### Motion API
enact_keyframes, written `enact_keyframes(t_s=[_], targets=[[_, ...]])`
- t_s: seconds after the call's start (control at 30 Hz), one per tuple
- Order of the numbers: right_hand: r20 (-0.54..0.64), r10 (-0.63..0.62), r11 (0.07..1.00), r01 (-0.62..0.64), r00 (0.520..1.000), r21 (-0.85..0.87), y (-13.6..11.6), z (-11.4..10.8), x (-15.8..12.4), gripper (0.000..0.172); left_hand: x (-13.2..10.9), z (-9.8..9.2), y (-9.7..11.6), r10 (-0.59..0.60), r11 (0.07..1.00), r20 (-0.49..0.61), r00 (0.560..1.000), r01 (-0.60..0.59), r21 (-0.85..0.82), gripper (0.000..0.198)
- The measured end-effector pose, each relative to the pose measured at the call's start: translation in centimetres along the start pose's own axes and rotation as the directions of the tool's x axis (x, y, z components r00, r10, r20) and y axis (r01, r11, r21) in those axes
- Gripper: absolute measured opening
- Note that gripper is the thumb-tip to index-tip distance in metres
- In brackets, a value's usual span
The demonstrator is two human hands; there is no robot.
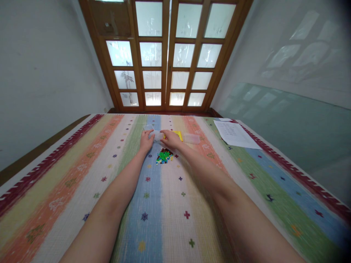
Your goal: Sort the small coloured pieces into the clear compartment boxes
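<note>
My left hand point(147, 141) and my right hand point(170, 138) meet over the far middle of the table. Between them is a small clear plastic box point(157, 136), with the fingers of both hands curled against its two sides. Just behind my left hand lies another clear plastic piece point(148, 127). A bright yellow flat item point(178, 135) is partly covered by my right hand. On the near side of the hands sits a heap of tiny toy bricks point(165, 156), mostly green, with brown, blue, white and yellow ones.
To the right of the yellow item rests a clear, shallow plastic container point(191, 138). A printed paper sheet point(236, 135) lies near the right edge of the striped tablecloth point(175, 226). Beyond the table stand wood-framed glass doors point(167, 65), with walls on both sides.
</note>
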State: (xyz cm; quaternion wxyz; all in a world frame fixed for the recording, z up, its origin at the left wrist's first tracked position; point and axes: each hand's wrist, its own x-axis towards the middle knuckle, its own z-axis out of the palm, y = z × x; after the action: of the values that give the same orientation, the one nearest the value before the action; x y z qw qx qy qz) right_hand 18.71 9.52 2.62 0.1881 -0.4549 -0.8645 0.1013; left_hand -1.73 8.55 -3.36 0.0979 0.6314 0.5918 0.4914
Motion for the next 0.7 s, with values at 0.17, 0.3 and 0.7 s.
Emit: enact_keyframes(t_s=[0.17,0.3,0.7], targets=[[-0.031,0.236,0.971,-0.234,0.971,0.046,-0.3,-1.0,0.3,0.053,0.7,-0.9,-1.4,-0.213,0.977,-0.057,0.975,0.211,-0.039,0.039],[-0.075,0.445,0.883,-0.451,0.893,-0.131,-0.9,-1.6,0.2,0.05,0.4,-1.7,-0.7,-0.147,0.988,-0.077,0.986,0.15,0.036,0.041],[-0.05,0.435,0.876,-0.435,0.899,-0.207,-1.1,0.3,0.5,0.062,-0.9,-1.9,0.8,0.059,0.942,0.129,0.99,-0.098,0.322,0.045]])
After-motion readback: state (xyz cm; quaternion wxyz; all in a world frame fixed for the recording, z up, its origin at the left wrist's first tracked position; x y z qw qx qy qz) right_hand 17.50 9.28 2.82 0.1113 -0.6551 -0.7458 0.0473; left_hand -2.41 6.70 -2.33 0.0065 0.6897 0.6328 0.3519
